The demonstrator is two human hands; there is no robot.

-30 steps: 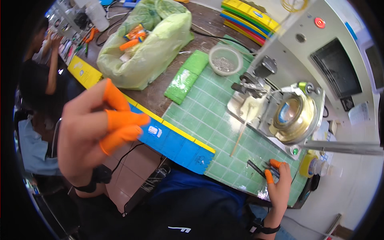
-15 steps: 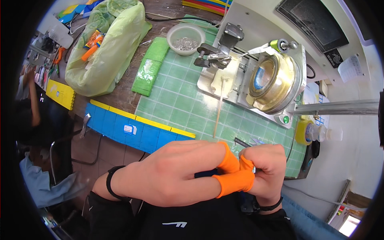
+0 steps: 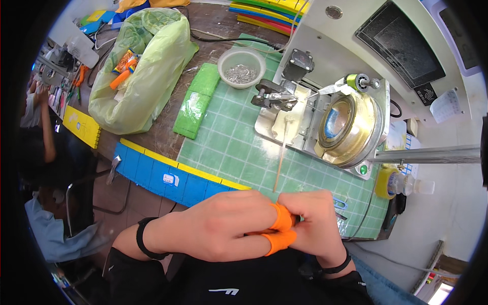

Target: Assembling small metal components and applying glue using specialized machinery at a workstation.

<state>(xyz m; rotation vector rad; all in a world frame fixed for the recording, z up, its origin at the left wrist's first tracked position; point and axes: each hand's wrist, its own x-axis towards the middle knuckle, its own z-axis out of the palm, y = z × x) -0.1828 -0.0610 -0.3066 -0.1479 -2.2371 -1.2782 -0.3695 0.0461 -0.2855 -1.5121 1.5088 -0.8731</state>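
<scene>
My left hand and my right hand meet over the near edge of the bench, their fingers curled in and pressed together. Orange finger cots cover the thumb and forefinger tips of my left hand. The right hand's fingers are closed right beside these cots. Whatever lies between the fingertips is hidden; only a small dark spot shows there. Just beyond the hands, a thin wooden stick points toward me from a cream-coloured block on the machine.
A round brass-coloured bowl sits at the machine's right. Left of it stand a tub of small metal pieces, a green packet and a plastic-lined bin. A blue-and-yellow strip edges the green mat. Clear tape lies right.
My hands have shifted left and drawn closer together. The right hand now sits tight against the orange finger cots. The bench scene sits slightly lower in the picture.
</scene>
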